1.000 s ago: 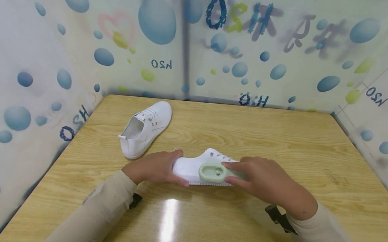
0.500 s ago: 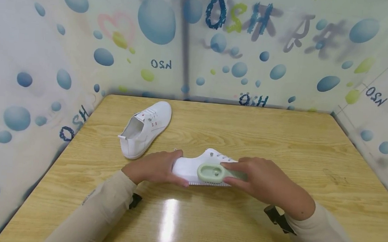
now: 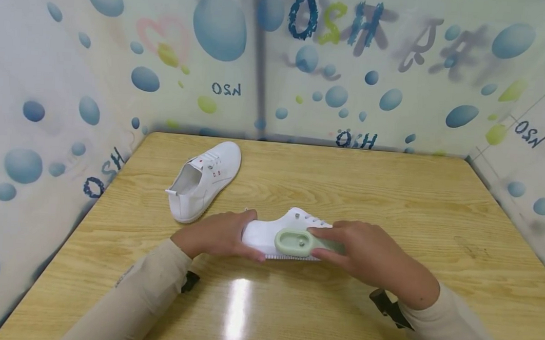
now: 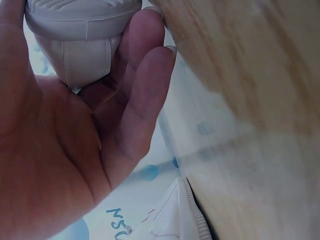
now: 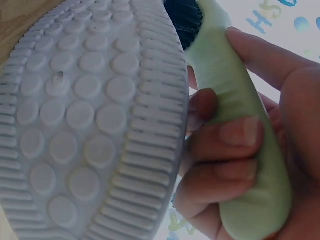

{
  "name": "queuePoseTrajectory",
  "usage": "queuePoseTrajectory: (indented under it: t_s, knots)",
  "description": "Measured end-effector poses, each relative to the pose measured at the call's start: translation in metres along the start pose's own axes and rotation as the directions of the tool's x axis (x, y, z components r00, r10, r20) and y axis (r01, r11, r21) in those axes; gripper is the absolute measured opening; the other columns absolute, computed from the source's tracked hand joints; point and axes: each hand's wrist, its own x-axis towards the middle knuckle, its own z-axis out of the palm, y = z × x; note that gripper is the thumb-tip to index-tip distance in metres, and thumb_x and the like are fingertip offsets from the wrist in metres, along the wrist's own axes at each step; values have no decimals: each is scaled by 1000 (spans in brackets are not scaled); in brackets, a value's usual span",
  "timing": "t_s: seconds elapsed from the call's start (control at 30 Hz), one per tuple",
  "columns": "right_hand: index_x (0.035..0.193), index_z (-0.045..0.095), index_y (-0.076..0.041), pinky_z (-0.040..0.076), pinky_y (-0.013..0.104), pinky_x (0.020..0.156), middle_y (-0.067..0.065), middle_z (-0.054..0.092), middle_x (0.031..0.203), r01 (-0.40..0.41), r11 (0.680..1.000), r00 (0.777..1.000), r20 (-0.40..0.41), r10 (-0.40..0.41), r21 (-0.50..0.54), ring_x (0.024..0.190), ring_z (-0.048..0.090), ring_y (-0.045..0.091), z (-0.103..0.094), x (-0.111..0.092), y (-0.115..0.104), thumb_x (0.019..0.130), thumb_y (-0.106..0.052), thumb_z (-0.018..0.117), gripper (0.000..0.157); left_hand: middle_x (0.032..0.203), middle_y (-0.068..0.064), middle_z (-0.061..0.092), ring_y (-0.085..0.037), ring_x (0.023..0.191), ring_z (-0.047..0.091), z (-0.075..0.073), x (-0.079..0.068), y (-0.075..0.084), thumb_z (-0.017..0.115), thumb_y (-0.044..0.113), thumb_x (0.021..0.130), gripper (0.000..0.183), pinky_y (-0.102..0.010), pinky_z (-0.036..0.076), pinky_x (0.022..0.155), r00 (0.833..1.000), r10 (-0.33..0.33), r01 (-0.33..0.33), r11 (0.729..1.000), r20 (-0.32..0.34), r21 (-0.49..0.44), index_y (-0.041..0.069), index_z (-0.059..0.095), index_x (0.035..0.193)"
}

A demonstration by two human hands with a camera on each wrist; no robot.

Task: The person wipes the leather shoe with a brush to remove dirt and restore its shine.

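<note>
A white lace-up shoe (image 3: 261, 235) lies at the middle of the table, its heel to the left. My left hand (image 3: 220, 235) grips that heel; in the left wrist view the fingers curl round the heel (image 4: 75, 37). In my right hand (image 3: 372, 255) is a pale green brush (image 3: 292, 243), its head against the shoe's side. The right wrist view shows the fingers wrapped round the green handle (image 5: 250, 165), dark bristles (image 5: 184, 22) beside the shoe's edge and the studded sole (image 5: 82, 115) facing the camera. My right hand partly covers the toe in the head view.
A second white shoe (image 3: 207, 179) stands on the wooden table (image 3: 368, 188) at the back left, toe pointing away. Patterned walls with blue spots (image 3: 220, 26) rise behind and on both sides of the table.
My right hand and the brush have shifted slightly left along the shoe's side, towards the heel. The left hand and both shoes stay in place.
</note>
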Motion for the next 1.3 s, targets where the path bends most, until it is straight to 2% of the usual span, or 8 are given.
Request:
queuePoseTrajectory:
  t_s: [0.17, 0.4, 0.6, 0.87, 1.1, 1.3]
  knots:
    - [129, 68, -27, 39, 23, 57, -9, 61, 78, 18, 1000, 1000, -20, -18, 2, 63, 45, 5, 4, 1, 0, 94, -46, 66, 40, 81, 4, 62, -13, 69, 58, 0, 0, -1, 78, 71, 68, 70, -32, 46, 61, 1000, 3, -3, 1000, 0, -11, 21, 50, 108]
    - [129, 68, -28, 37, 22, 54, -12, 57, 74, -6, 1000, 1000, 12, 6, 6, 60, 42, 5, -3, -3, 2, 94, -47, 66, 40, 80, 4, 62, -13, 69, 58, 0, 1, -1, 78, 70, 68, 69, -31, 46, 60, 1000, 14, -14, 1000, 1, -18, 21, 49, 107]
    - [128, 69, -29, 37, 22, 54, -13, 55, 73, -6, 1000, 1000, 1, 6, 28, 59, 41, 4, -3, -4, 3, 93, -45, 67, 38, 81, 4, 62, -13, 70, 58, 0, 1, -1, 78, 71, 68, 71, -31, 46, 61, 1000, 13, -13, 1000, 7, -20, 21, 49, 108]
    - [130, 67, -28, 38, 23, 56, -6, 64, 83, 26, 1000, 1000, -15, -26, -12, 62, 44, 4, 5, 1, -3, 93, -46, 67, 41, 83, 3, 63, -14, 71, 59, 1, 0, 0, 78, 70, 69, 72, -32, 47, 62, 1000, -14, 14, 1000, 16, -28, 20, 49, 111]
    - [130, 66, -30, 38, 23, 56, -11, 58, 77, -30, 1000, 998, 52, 30, 1, 62, 43, 5, -9, -5, 4, 93, -49, 65, 42, 83, 3, 63, -14, 70, 59, 1, 1, -1, 77, 72, 69, 72, -32, 47, 61, 1000, 2, -1, 1000, 13, -22, 20, 49, 110]
    - [129, 67, -30, 37, 23, 56, -11, 56, 75, -15, 1000, 1000, 18, 15, 17, 61, 42, 5, -6, -3, 3, 92, -47, 67, 41, 83, 3, 62, -14, 71, 59, 1, 0, -1, 78, 70, 69, 71, -32, 47, 62, 1000, -11, 12, 1000, 11, -21, 20, 49, 110]
